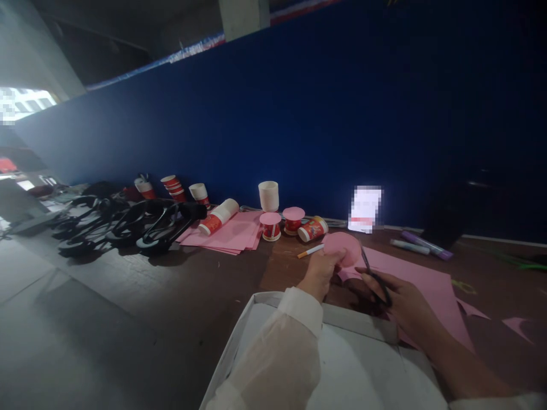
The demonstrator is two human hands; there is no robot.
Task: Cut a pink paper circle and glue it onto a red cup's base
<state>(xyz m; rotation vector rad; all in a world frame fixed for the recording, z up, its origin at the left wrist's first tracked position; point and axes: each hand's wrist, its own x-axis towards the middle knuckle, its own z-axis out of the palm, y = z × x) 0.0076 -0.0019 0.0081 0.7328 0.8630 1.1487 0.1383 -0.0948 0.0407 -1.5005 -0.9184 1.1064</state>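
Observation:
My left hand is closed on a rounded piece of pink paper, held above the brown table. In my right hand is a pair of dark scissors, whose blades reach up to the right edge of the rounded paper. A large pink sheet lies under and beside my right hand. Just left of the pink piece, a white and orange stick rests on the table. Behind my hands are two red cups topped with pink discs and a red cup on its side.
A white box stands under my forearms. Pink sheets, paper cups and black straps are to the left. A lit screen leans on the blue partition. Markers and pink scraps lie right.

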